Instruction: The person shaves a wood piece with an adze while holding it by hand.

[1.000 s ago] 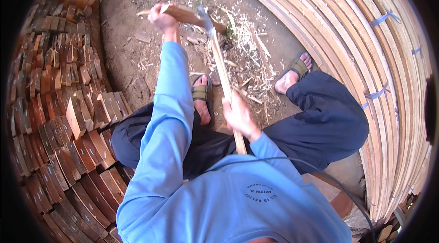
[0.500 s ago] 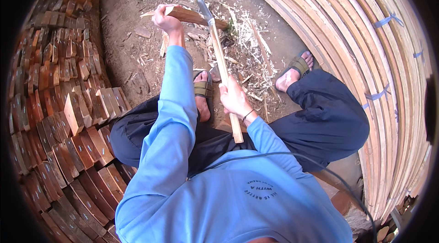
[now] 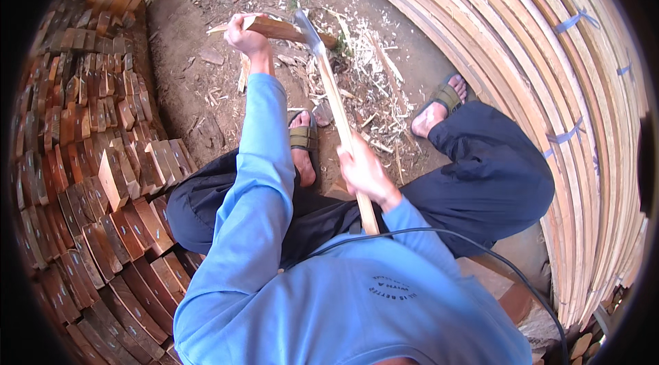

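My left hand (image 3: 248, 39) is closed around the left end of a short wooden piece (image 3: 276, 28), held out over the ground. In my right hand (image 3: 366, 171) is the wooden handle of a chopping tool (image 3: 332, 89), with its lower end close to my lap. The tool's narrow grey metal head (image 3: 309, 30) overlaps the right part of the wood; whether the edge touches it I cannot tell. Slight blur covers the head and my right hand. Pale wood chips (image 3: 374, 70) lie on the dirt below.
Stacked cut wooden blocks (image 3: 89, 193) rise on the left. Long bundled wooden strips (image 3: 508, 56), tied with blue bands (image 3: 575, 20), curve along the right. My sandalled feet (image 3: 302, 142) stand apart on the dirt. A black cable (image 3: 473, 241) crosses my shirt.
The chopping tool and my right hand have moved down and slightly right. My left hand and the wooden piece have shifted a little left and down.
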A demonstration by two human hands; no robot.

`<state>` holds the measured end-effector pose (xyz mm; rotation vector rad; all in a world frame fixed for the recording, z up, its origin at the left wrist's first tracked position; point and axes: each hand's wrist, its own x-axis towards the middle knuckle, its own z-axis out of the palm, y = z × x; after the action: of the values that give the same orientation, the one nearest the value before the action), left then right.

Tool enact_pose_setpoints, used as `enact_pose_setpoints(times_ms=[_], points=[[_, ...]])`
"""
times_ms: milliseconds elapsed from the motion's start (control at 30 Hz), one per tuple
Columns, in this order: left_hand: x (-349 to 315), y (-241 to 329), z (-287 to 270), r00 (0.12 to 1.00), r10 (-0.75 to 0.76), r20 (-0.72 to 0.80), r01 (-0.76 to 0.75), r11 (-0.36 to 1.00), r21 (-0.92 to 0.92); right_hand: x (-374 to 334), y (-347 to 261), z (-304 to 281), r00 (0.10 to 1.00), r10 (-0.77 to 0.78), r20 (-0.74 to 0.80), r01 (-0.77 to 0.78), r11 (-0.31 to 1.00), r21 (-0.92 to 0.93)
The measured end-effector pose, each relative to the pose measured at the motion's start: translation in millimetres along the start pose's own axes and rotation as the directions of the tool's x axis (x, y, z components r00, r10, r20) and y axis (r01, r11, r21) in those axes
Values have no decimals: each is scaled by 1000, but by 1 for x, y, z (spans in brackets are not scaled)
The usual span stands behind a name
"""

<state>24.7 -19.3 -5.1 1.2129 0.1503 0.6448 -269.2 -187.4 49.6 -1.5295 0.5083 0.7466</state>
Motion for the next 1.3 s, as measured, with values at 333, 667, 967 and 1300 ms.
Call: enact_pose_setpoints(times_ms=[333,667,967,1300], points=[[-15,14,7,999,-37,32,36,999,9,1,-11,-17,997,-73,28,72,997,23],[-13,13,-10,994,-46,96,49,998,-25,13,-20,-112,948,-245,-205,307,875,374],[-15,11,-26,986,-129,103,142,981,-134,-9,11,-54,983,-181,26,163,932,323],[-12,2,-45,992,-78,98,90,989,-120,14,15,-24,861,-465,-207,347,834,-430]])
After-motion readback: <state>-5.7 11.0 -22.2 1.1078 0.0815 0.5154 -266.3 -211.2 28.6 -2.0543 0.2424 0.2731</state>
